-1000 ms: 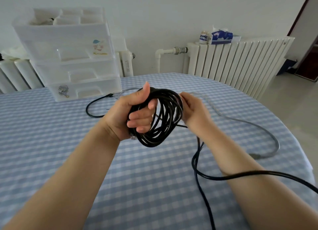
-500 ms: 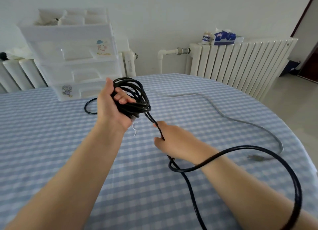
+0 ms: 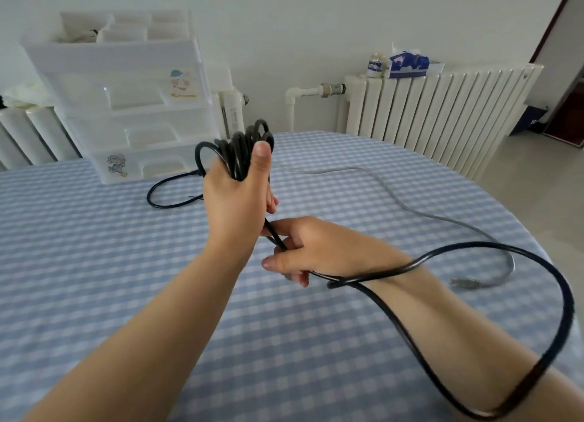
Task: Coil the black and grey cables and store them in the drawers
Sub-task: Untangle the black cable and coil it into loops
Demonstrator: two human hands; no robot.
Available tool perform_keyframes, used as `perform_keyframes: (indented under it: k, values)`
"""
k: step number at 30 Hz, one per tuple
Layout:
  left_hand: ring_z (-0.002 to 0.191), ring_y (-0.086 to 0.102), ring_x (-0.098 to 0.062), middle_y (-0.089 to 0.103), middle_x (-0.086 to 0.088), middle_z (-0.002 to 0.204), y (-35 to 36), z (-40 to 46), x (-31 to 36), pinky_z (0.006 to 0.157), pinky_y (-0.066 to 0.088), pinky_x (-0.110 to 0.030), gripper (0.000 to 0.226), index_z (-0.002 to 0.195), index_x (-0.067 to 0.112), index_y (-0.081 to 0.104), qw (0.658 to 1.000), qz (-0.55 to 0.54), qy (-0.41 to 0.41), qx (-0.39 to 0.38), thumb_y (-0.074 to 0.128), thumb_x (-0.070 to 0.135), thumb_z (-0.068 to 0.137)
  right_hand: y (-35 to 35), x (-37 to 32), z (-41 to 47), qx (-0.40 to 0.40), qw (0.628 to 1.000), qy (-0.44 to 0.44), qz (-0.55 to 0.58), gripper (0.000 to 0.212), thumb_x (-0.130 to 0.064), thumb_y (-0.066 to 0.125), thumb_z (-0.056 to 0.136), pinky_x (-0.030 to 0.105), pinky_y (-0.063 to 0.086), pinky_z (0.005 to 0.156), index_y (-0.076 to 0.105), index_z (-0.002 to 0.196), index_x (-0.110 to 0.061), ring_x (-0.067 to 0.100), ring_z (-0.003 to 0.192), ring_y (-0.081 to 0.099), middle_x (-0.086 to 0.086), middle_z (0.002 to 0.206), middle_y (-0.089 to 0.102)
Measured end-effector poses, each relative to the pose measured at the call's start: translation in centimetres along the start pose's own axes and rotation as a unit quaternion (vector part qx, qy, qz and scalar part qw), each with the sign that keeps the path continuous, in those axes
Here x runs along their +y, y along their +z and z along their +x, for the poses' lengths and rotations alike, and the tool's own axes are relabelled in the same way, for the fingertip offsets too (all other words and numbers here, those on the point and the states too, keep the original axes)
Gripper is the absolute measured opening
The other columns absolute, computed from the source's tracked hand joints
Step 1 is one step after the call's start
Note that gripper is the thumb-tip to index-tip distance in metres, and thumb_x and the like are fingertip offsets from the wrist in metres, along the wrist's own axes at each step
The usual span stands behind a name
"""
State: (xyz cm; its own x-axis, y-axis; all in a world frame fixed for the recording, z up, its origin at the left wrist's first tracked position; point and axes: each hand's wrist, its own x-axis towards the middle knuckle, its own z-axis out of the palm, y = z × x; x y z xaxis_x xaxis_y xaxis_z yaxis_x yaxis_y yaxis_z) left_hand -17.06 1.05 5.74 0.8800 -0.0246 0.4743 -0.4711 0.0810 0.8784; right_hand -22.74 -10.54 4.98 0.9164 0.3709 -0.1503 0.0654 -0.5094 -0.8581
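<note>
Right now the left hand (image 3: pixel 235 197) is holding up a bunch of loops of the black cable (image 3: pixel 565 298), with its fingers and thumb curling tight around them, so its grip is closing on the loops. Just below it, the right hand (image 3: pixel 303 251) is pinching a straight bit of the same black cable between its fingers, so its grip is closing on the cable too. From there the black cable is running over the right wrist, swinging out in a big loop to the right and coming back under the right arm. One more end of it is lying in a small loop on the tabletop (image 3: pixel 79 247), close to the drawers (image 3: pixel 132 105). The grey cable (image 3: pixel 410 208) is lying loose on the blue checked tabletop, curving away to the right, with its plug (image 3: pixel 464 283) resting near the right arm. The white drawers are standing at the back left of the tabletop, and all of them are looking closed. A white radiator (image 3: pixel 442 115) is standing behind the tabletop with a blue pack (image 3: pixel 409 65) on it.
</note>
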Motion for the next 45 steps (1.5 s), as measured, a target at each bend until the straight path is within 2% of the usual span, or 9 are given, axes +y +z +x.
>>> perform_keyframes:
  k: [6,10,19,23,27,32,36,39,45]
  values:
    - [0.044,0.057,-0.023,0.055,-0.011,0.05,-0.6,0.6,-1.9,0.047,0.049,-0.037,0.058,0.069,0.013,0.045,0.973,0.212,0.063,-0.068,0.053,0.07,0.079,-0.5,-0.1,-0.5,-0.016,0.998,-0.011,0.061,0.029,-0.017,0.061,0.094,0.023,0.048,0.057,0.061,0.119,-0.001,0.005,0.054,0.053,0.0,0.061,0.053]
    - [0.041,0.039,-0.007,0.038,0.009,0.045,-0.8,1.3,-2.6,0.043,0.028,-0.019,0.053,0.058,0.025,0.032,0.926,0.325,0.105,-0.161,0.031,0.077,0.068,-1.1,0.1,-0.7,0.015,0.997,0.016,0.078,0.021,-0.016,0.065,0.091,0.017,0.042,0.047,0.065,0.105,-0.001,0.004,0.047,0.051,-0.007,0.05,0.052]
    - [0.035,0.05,-0.012,0.051,0.002,0.039,-1.3,1.4,-2.5,0.045,0.039,-0.015,0.083,0.047,0.022,0.043,0.904,0.234,0.014,-0.357,0.007,0.097,0.058,-2.8,1.2,-0.4,0.048,0.935,0.039,0.348,0.016,-0.007,0.058,0.092,0.016,0.036,0.042,0.069,0.083,-0.015,0.008,0.053,0.048,0.002,0.069,0.061]
    - [0.035,0.045,-0.013,0.047,0.0,0.038,-1.9,1.8,-1.9,0.042,0.04,-0.026,0.078,0.049,0.025,0.045,0.895,0.206,0.0,-0.395,0.023,0.1,0.051,-2.7,1.3,0.2,0.03,0.9,0.051,0.432,0.019,-0.019,0.068,0.085,0.012,0.036,0.038,0.073,0.066,-0.017,0.004,0.048,0.047,0.001,0.069,0.063]
    - [0.04,0.04,-0.015,0.039,0.003,0.044,-1.6,1.8,-1.7,0.042,0.036,-0.027,0.095,0.065,0.001,0.041,0.887,0.196,-0.02,-0.418,0.052,0.094,0.045,-3.0,1.7,0.2,-0.038,0.895,0.055,0.442,0.013,-0.022,0.068,0.078,0.01,0.032,0.035,0.071,0.066,-0.019,0.0,0.04,0.041,-0.005,0.067,0.056]
    - [0.052,0.04,-0.019,0.041,-0.005,0.058,-1.6,2.4,-1.7,0.048,0.037,-0.035,0.061,0.072,0.005,0.048,0.86,0.188,-0.046,-0.472,0.078,0.055,0.056,-3.5,2.5,-0.1,-0.024,0.88,0.055,0.472,0.02,-0.023,0.057,0.08,0.01,0.027,0.03,0.075,0.076,-0.015,-0.001,0.031,0.035,-0.001,0.066,0.059]
    - [0.062,0.051,-0.014,0.055,-0.002,0.07,-1.5,2.5,-1.8,0.061,0.043,-0.034,0.042,0.08,0.012,0.055,0.846,0.286,-0.02,-0.449,0.084,0.037,0.064,-3.8,3.0,-0.1,-0.021,0.906,0.043,0.421,0.033,-0.041,0.054,0.081,0.011,0.026,0.031,0.071,0.085,-0.013,0.0,0.033,0.033,-0.001,0.062,0.052]
    - [0.073,0.058,-0.015,0.06,0.003,0.081,-1.9,3.2,-2.7,0.067,0.049,-0.034,0.047,0.091,0.02,0.056,0.834,0.401,0.024,-0.378,0.073,0.057,0.067,-4.3,3.8,-0.1,-0.058,0.906,0.012,0.419,0.052,-0.052,0.065,0.075,0.012,0.032,0.035,0.062,0.11,-0.013,0.001,0.039,0.038,-0.002,0.066,0.052]
    - [0.082,0.053,-0.023,0.056,-0.001,0.084,-3.2,4.1,-2.3,0.067,0.043,-0.035,0.029,0.094,0.014,0.048,0.83,0.517,0.041,-0.205,0.061,0.037,0.085,-5.4,3.9,-0.9,-0.109,0.935,-0.044,0.335,0.086,-0.036,0.084,0.067,0.02,0.038,0.05,0.04,0.136,-0.011,0.009,0.053,0.048,0.001,0.067,0.055]
